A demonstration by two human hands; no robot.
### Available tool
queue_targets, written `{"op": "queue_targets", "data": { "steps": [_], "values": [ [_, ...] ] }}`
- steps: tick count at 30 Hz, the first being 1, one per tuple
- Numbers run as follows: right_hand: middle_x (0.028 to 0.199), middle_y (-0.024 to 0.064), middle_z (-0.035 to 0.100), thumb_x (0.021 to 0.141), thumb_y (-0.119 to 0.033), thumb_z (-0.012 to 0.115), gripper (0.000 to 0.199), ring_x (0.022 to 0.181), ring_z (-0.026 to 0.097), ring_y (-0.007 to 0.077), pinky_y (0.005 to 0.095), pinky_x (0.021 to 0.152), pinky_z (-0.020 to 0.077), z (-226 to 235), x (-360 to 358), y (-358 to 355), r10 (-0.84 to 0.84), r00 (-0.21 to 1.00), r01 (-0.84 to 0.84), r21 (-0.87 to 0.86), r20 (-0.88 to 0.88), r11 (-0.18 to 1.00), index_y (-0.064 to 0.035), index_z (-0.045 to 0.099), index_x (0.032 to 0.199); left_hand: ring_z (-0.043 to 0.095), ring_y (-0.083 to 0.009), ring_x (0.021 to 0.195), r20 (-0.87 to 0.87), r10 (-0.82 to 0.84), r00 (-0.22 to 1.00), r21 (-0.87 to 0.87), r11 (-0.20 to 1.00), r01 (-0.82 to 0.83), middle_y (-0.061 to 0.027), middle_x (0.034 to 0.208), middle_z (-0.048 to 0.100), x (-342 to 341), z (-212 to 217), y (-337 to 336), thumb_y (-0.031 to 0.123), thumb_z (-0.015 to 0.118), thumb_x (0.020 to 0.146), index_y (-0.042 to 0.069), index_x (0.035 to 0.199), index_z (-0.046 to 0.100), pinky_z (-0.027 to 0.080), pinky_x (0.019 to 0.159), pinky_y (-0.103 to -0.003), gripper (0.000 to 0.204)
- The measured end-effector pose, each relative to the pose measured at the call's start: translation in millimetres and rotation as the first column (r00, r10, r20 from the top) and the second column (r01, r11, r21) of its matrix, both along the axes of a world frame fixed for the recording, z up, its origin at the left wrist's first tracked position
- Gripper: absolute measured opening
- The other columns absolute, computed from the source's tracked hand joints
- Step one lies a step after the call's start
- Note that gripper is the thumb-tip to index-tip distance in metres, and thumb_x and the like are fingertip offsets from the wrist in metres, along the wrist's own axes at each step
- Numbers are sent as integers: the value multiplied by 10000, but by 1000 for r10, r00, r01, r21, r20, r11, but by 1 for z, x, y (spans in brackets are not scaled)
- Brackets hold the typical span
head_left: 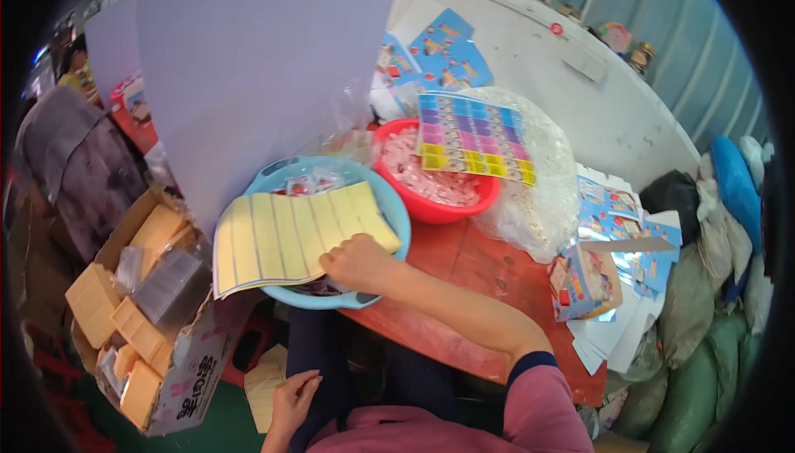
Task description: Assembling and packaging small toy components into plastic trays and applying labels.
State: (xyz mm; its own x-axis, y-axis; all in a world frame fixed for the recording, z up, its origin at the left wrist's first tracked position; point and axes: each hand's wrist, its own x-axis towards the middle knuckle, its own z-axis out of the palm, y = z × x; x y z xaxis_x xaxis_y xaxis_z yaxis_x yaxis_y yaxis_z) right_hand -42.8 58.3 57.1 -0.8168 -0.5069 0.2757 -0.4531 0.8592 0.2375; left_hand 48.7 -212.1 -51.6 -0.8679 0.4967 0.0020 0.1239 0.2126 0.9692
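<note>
My right hand (360,262) is closed on the lower right edge of a yellow sheet (294,233) marked with dark parallel lines. The sheet lies over a light blue basin (401,221) and sticks out past its left rim. Behind the sheet, small clear-wrapped items (319,181) show inside the basin; the rest of its contents are mostly hidden. Low in front of my body, my left hand (294,399) rests by my thigh with fingers loosely bent and nothing visible in them. Beside it is a pale yellow piece of paper or card (263,385).
A red bowl (431,209) of pink-white packets stands on the red table (464,287), with a colourful sticker sheet (476,134) across it. Behind is a large clear bag (551,204). Printed boxes (584,283) lie right. A carton (195,354) of plastic cases stands left.
</note>
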Motion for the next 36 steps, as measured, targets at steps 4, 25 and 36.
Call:
{"op": "queue_targets", "data": {
  "steps": [4,25,36],
  "values": [
    [667,98,626,716,-537,627,435,591,618,274,388,522,474,11,5,7,-35,994,47,-129,101,990,-104,662,732,647,-229,701,-123,14,992,-5,1000,-15,-152,824,665,-6,-2,-9,149,626,856,20,1032,644,495,638,-304,219],
    [704,20,656,731,-124,725,123,585,641,172,259,509,477,-61,68,-130,489,843,-221,-686,222,693,-69,623,773,612,-327,971,-372,524,767,-856,127,-502,-172,1009,648,-247,33,-260,488,561,833,24,995,661,479,806,-434,501],
    [743,68,660,768,-142,713,172,625,655,180,270,560,506,-63,81,-141,405,836,97,-826,371,556,-26,639,869,562,-129,674,-317,797,514,-19,536,-844,-58,717,576,-183,61,-229,292,623,851,-8,868,553,444,590,-283,308]
  ]
}}
